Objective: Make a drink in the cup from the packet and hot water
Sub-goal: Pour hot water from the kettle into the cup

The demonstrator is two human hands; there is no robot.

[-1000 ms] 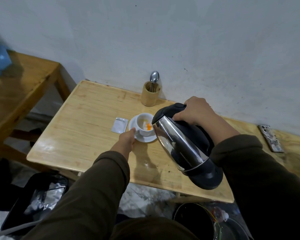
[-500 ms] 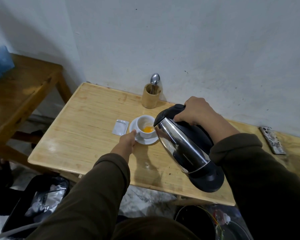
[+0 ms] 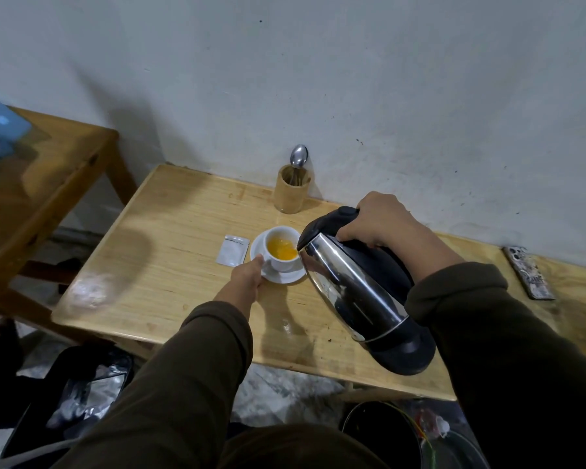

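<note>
A white cup (image 3: 285,262) stands on a white saucer (image 3: 256,247) in the middle of the wooden table (image 3: 170,265). Orange liquid fills the lower part of the cup. My right hand (image 3: 379,221) grips the black handle of a steel kettle (image 3: 349,289), tilted with its spout over the cup's right rim. My left hand (image 3: 247,275) holds the saucer's near left edge. A small silvery packet (image 3: 233,249) lies flat just left of the saucer.
A bamboo holder (image 3: 291,192) with a spoon (image 3: 299,156) stands against the wall behind the cup. A phone (image 3: 528,272) lies at the table's right. A second wooden table (image 3: 48,170) stands to the left. Black bins sit on the floor below.
The orange liquid in the cup has risen as the kettle stays tilted over it. Both hands keep their hold; the view has shifted slightly.
</note>
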